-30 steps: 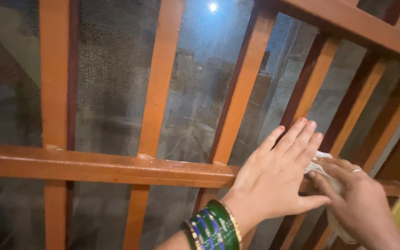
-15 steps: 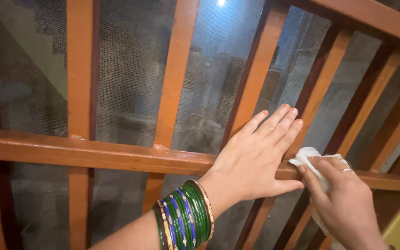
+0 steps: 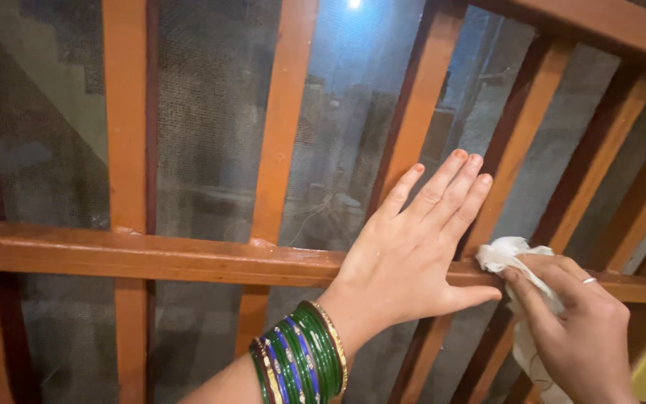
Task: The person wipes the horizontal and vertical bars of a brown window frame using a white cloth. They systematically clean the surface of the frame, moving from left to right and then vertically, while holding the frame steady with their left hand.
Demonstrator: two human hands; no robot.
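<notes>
Cloth (image 3: pixel 504 256) in right hand (image 3: pixel 577 329), touching left hand (image 3: pixel 405 258) thumb.

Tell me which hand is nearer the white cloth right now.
Right. The right hand grips the white cloth and presses it on the horizontal wooden bar. The left hand lies flat on that bar just beside the cloth, its thumb close but apparently not touching.

Your window bars (image 3: pixel 282 112) were orange-brown wood, the crossrail (image 3: pixel 151 258) a glossier reddish brown; the mesh screen (image 3: pixel 203 120) behind was dusty grey with a fine grid; your bangles (image 3: pixel 298 359) ran dark green, blue and gold-trimmed; your cloth (image 3: pixel 517 262) was white; a ring (image 3: pixel 589 280) showed silver.
</notes>
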